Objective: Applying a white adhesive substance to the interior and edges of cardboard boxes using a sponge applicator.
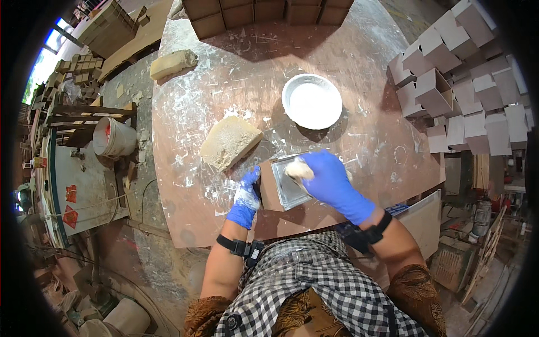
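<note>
Apron [281, 275], black-and-white check, nearest the camera. Dark straps on both wrists; small pale label on the device [255, 253] at the left wrist, its print too small to read.

Left hand [247, 191], blue glove smeared white, lies against the left side of a brown box [270, 188]; how far its fingers curl around or under cannot be told. Box sits low on the worktable [387, 151], just beyond the apron, one grey-white, wet-looking face turned up. Right hand [331, 182], blue-gloved, fingers closed round a pale wad [300, 169] over that face; hand and wad hide the face's right part.

Beyond the box, slightly right: round bowl [288, 119], white inside. Beyond and left: rough-surfaced tan block [227, 143], near the left hand, apart from it. Farther out, a yellowish block [173, 65] near the table's left edge. White smears across the tabletop.

Right: stacked pale boxes [443, 92]. Far left: whitish bucket [115, 137]; pale panel [95, 196] with two red paper pieces [70, 217], any marks illegible. Far edge: row of brown compartments [266, 12], casting shadow toward the bowl.
</note>
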Demonstrator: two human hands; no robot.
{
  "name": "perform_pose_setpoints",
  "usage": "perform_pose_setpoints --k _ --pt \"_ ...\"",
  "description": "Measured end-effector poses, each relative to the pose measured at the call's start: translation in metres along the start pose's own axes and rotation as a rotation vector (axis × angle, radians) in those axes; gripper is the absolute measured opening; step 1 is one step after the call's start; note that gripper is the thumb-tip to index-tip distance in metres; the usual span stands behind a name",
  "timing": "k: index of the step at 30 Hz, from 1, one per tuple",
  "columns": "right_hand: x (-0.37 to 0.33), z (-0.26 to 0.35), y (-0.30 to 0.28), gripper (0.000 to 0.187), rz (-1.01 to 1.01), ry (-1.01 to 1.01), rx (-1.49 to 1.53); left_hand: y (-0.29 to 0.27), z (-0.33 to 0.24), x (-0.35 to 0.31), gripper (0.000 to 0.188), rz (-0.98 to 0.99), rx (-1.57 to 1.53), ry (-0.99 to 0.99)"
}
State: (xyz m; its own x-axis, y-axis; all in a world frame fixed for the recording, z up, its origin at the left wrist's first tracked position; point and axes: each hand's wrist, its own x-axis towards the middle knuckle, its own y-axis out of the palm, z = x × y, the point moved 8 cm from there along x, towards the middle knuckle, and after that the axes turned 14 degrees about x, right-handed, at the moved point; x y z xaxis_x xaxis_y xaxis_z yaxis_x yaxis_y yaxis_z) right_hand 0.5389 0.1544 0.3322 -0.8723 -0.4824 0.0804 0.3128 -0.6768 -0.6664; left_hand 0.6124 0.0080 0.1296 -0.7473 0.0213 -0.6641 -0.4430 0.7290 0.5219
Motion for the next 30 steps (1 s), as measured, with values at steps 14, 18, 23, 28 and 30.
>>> perform_pose_setpoints --k 14,18,23,28,30 --pt "-0.039 -0.049 0.002 0.041 0.379 0.493 0.134 0.027 -0.012 -0.014 0.031 0.014 -0.002 0.046" --pt "-0.046 -0.063 -0.004 0.035 0.365 0.670 0.607 0.022 -0.007 -0.012 0.040 0.017 -0.021 0.038" --pt "-0.035 -0.091 -0.018 0.026 -0.166 0.782 1.167 0.025 -0.001 -0.015 0.032 -0.001 -0.011 0.065" --pt "-0.007 -0.128 0.010 0.025 -0.187 0.727 1.017 0.023 0.002 -0.010 0.031 -0.017 -0.012 0.086" --pt "0.009 -0.126 0.008 0.025 -0.160 0.681 0.913 0.027 -0.003 -0.013 0.031 0.022 0.052 0.139"
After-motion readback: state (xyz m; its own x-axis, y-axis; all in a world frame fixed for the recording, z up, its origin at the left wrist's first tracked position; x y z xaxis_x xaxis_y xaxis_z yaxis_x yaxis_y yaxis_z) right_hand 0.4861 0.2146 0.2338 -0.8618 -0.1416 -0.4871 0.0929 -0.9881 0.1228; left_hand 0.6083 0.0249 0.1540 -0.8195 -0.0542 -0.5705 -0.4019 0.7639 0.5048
